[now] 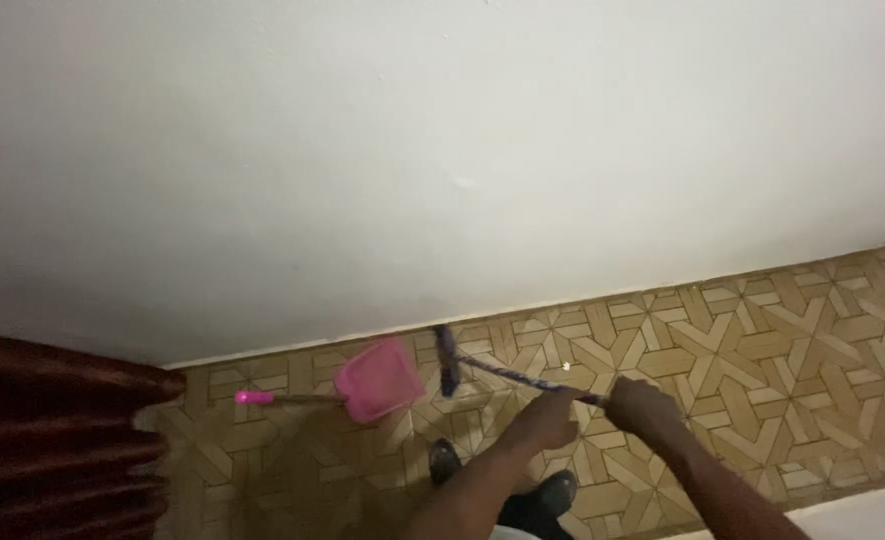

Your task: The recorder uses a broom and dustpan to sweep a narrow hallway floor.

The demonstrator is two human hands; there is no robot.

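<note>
Both hands on the broom handle (523, 377). My left hand (548, 420) is wrapped around the shaft lower down, my right hand (641, 405) is closed over it nearer the top end; fingers curled tight in both cases, so a full two-handed hold on the stick.

Broom head (448, 358) sits on the patterned floor (763, 340), close to the foot of the white wall (443, 150). It is blurred, so I can't tell for sure whether the bristles are pressed flat or only grazing the tiles.

Pink dustpan (380, 380) lies just to the left of the broom head, near but apparently not touching, its pink-tipped handle (258, 397) pointing away toward the dark red curtain (53, 430) at the left edge. My shoes (503, 480) show below the hands.

Step in hand, as I judge it: sweeping along the wall base, drawing dirt toward the pan. A small pale speck (565, 368) lies on the tiles beside the shaft.

Next move, I judge, calls for a short, low stroke leftward with the bristles kept down, ending at the pan's lip without knocking the pan aside, since nothing is bracing it.
</note>
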